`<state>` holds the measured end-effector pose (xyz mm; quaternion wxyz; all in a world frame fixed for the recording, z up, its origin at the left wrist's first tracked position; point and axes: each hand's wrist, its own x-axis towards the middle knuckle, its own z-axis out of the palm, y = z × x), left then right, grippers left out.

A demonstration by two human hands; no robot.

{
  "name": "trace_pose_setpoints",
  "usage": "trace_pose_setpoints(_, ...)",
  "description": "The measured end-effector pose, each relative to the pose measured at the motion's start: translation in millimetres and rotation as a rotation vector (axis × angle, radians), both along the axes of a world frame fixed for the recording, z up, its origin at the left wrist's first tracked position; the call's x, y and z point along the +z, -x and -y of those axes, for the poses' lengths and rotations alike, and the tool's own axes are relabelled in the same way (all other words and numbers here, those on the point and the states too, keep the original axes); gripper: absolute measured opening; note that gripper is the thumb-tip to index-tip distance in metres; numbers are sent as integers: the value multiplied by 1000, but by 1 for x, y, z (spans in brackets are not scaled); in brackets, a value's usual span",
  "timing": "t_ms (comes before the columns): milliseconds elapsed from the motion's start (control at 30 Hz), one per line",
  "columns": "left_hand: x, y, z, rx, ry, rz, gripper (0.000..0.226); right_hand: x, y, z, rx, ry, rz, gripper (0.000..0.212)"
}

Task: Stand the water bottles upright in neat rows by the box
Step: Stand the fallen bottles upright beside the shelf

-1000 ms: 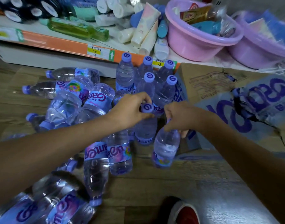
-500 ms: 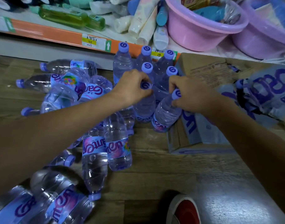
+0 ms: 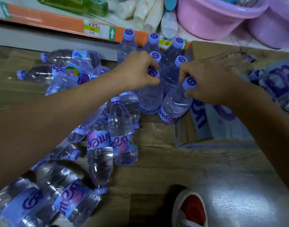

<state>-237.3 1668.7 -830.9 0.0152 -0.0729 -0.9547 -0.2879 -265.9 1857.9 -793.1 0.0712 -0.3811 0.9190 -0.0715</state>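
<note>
Clear water bottles with purple caps and purple labels cover the wooden floor. Several stand upright (image 3: 177, 51) in rows left of the cardboard box (image 3: 211, 126). My left hand (image 3: 137, 71) grips the neck of an upright bottle (image 3: 151, 97) in the front row. Beside it my right hand (image 3: 207, 81) holds the neck of another bottle (image 3: 175, 107), which tilts slightly against the box's corner. Many more bottles lie on their sides (image 3: 122, 133) at the left and lower left.
A low shelf with an orange edge strip (image 3: 58, 24) runs along the back, carrying tubes, green bottles and pink plastic basins (image 3: 214, 18). A red and white shoe (image 3: 191, 208) shows at the bottom. Bare floor lies in front of the box.
Both hands carried their bottles toward the standing rows and set them down by the box's corner. The right hand's bottle came in from lower right and now leans at the box.
</note>
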Motion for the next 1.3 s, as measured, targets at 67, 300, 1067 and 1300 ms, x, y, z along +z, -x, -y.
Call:
trace_pose_setpoints(67,-6,1,0,-26,21,36,41,-5,2,4,-4,-12,0,25)
trace_pose_setpoints(300,-28,0,-14,-118,46,99,44,-37,-3,-1,-97,-84,181,31)
trace_pose_setpoints(1067,-23,-16,16,-162,212,131,39,-11,-18,23,-293,-354,24,43)
trace_pose_setpoints(1300,-24,-10,3,-188,306,114,39,-17,-6,29,-263,-420,-4,44)
